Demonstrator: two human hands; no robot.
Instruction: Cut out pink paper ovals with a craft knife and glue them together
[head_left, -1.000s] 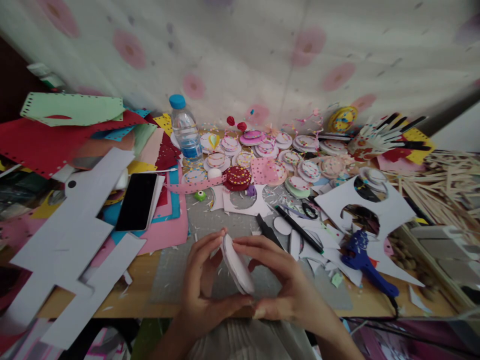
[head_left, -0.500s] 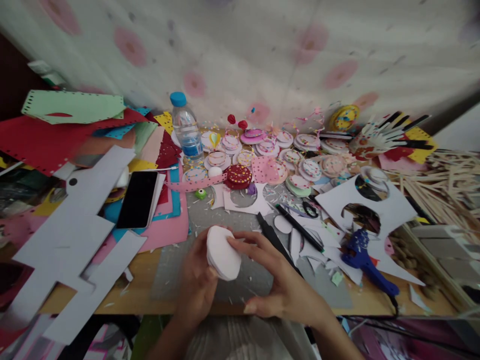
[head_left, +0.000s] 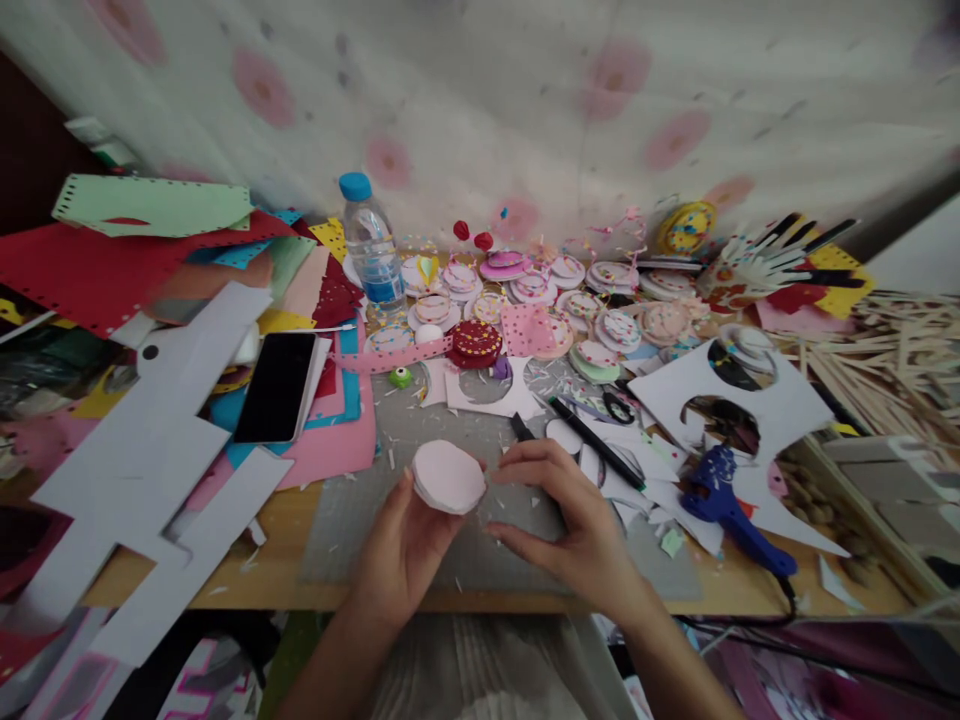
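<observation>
A white round stack of paper or foam discs (head_left: 448,477), its edge slightly uneven, sits in my left hand (head_left: 409,555), with the thumb at its left side and the fingers beneath. Its flat top faces up, tilted a little toward me. Just to its right is my right hand (head_left: 574,525), fingers curved and apart from the thumb, with nothing visible between them. Whether its fingertips touch the stack's edge I cannot tell. Under both hands lies a grey cutting mat (head_left: 345,540) sprinkled with white scraps. A black cutter (head_left: 521,428) is partly hidden behind my right hand.
Decorated paper discs (head_left: 476,343) crowd the back beside a water bottle (head_left: 373,250). On the left are a phone (head_left: 276,388) and cut white board (head_left: 135,450). To the right lie a black marker (head_left: 596,443), scissors (head_left: 619,406) and a blue glue gun (head_left: 735,520).
The disc stack has turned from nearly upright to lying flatter, top upward. My right hand's fingers have come off its face and moved to the right.
</observation>
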